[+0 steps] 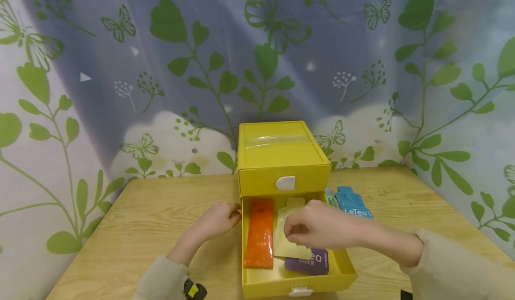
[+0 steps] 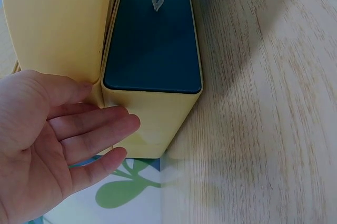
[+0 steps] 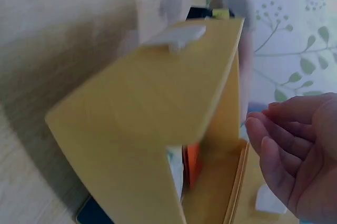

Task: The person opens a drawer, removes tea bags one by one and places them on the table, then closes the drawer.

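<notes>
A yellow two-drawer box [image 1: 283, 150] stands on the table with its lower drawer [image 1: 261, 289] pulled out. Inside lie an orange sachet [image 1: 259, 237], a pale yellow bottle-shaped packet [image 1: 280, 228] and a purple packet [image 1: 307, 268] partly beneath it. My left hand [image 1: 215, 221] touches the box's left side with its fingers extended, and its palm shows in the left wrist view. Over the drawer hovers my right hand [image 1: 319, 226], covering part of the pale packet. Loosely bent fingers with nothing between them show on the right hand [image 3: 292, 153] in the right wrist view.
A blue packet marked LeTea [image 1: 354, 203] lies on the table right of the box, beside a partly hidden green packet [image 1: 331, 198]. The left wrist view shows a dark blue panel [image 2: 155, 39] with a small loop. A leaf-patterned curtain [image 1: 193, 90] hangs behind the table.
</notes>
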A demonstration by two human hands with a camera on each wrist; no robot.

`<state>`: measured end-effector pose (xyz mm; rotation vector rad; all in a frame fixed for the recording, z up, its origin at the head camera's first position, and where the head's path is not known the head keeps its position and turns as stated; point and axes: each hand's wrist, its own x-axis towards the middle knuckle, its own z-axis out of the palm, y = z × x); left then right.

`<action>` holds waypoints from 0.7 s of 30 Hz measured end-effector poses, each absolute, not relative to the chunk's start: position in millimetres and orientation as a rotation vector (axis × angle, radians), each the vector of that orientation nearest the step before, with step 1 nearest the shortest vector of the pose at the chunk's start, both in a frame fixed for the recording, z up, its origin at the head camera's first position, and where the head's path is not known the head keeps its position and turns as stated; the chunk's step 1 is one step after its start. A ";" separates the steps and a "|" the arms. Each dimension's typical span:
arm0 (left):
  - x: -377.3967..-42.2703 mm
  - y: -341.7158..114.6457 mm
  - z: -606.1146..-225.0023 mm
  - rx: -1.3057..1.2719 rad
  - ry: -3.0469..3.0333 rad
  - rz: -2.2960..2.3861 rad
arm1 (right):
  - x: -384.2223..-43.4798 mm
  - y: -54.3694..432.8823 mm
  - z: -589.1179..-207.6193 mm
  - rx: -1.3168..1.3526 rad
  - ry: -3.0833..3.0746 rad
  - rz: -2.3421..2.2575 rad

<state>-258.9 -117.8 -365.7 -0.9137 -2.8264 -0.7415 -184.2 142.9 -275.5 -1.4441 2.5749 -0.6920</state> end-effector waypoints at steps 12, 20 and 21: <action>-259.4 -118.4 -365.5 -0.915 -2.819 -0.747 | -230.8 129.7 -282.0 -1.383 2.596 -0.272; -261.3 -119.1 -367.5 -0.931 -2.791 -0.717 | -241.7 125.4 -288.0 -1.404 2.617 -0.001; -261.4 -119.1 -367.4 -0.934 -2.789 -0.710 | -242.4 125.1 -288.1 -1.421 2.609 0.036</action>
